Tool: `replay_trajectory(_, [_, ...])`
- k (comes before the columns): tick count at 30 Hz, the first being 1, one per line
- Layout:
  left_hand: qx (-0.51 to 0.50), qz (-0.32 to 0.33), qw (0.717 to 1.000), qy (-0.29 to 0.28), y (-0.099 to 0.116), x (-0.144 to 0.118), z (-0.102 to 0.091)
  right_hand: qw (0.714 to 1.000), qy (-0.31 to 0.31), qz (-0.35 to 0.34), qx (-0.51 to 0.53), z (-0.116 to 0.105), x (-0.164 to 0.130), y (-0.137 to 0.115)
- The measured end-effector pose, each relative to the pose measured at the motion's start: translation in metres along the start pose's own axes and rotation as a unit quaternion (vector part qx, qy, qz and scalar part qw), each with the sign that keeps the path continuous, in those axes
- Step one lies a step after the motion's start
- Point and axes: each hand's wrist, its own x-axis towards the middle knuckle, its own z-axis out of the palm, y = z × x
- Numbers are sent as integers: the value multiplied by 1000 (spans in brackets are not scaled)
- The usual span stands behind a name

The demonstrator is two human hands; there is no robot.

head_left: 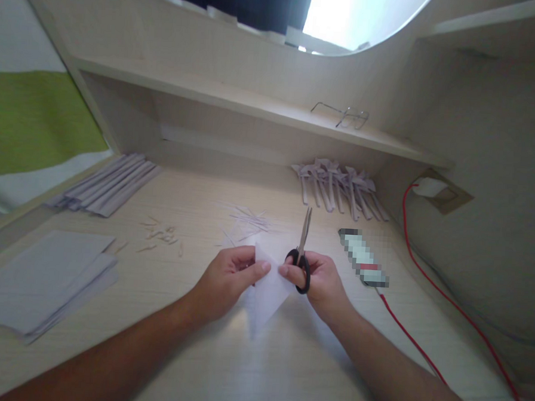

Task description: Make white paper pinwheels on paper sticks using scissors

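Left hand (227, 276) pinching a white paper sheet (269, 290) just above the desk (197, 352), right hand (319, 281) closed round black-handled scissors (301, 253), blades shut, pointing up. Paper strips (109, 186) far left.

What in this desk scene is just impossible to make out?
- Flat object right of the scissors: head view, pixelated, so unidentifiable.
- Red cable: its lower end is cut off by the bottom-right edge.
- White paper piece: its left part is hidden under the left hand.
- Scissor handles: partly covered by the right hand.
- Folded paper shapes by the back wall: too small to tell their form.
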Motion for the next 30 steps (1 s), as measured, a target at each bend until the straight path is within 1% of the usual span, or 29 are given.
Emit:
replay_trajectory(2, [7, -8, 1000, -7, -1, 0, 0, 1000, 19, 2, 9, 0, 1, 1])
replay_trajectory(6, [64, 2, 998, 17, 1, 1, 0, 999, 39, 2, 7, 0, 4, -2])
replay_trajectory(14, [49, 3, 998, 36, 11, 0, 3, 999, 34, 6, -32, 0, 5, -4])
replay_trajectory(23, [69, -5, 996, 55, 8, 0, 0, 998, 19, -11, -61, -1, 6, -3])
replay_trajectory(30, [81, 3, 994, 71, 10, 1, -1, 996, 25, -16, -85, -2, 7, 0])
